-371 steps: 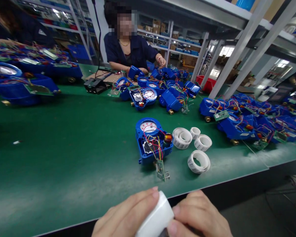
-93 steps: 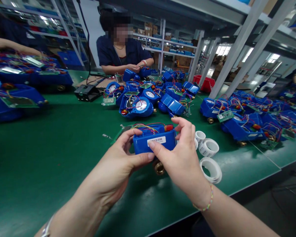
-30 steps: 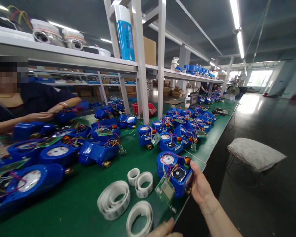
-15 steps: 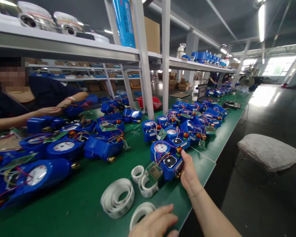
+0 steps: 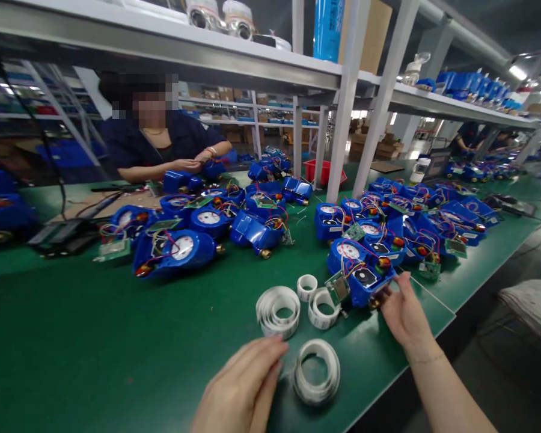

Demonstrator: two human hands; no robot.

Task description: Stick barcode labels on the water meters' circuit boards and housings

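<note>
There's the blue meter (image 5: 363, 294), on the green table (image 5: 94, 343) at the near edge of a cluster of meters (image 5: 419, 228), its circuit board (image 5: 338, 287) out beside a white roll (image 5: 323, 319). The right hand (image 5: 406, 310) touches its lower edge, thumb raised; whether it's gripping, impossible to tell. The left hand (image 5: 246, 385), loosely open, hovers by the front roll (image 5: 318, 394). Across the table, a co-worker (image 5: 162, 147) bends over more meters.

1 thin, faint bracelet (image 5: 427, 360) circles the wrist (image 5: 417, 347) between the bare right grip (image 5: 403, 310) and forearm (image 5: 453, 394).
</note>
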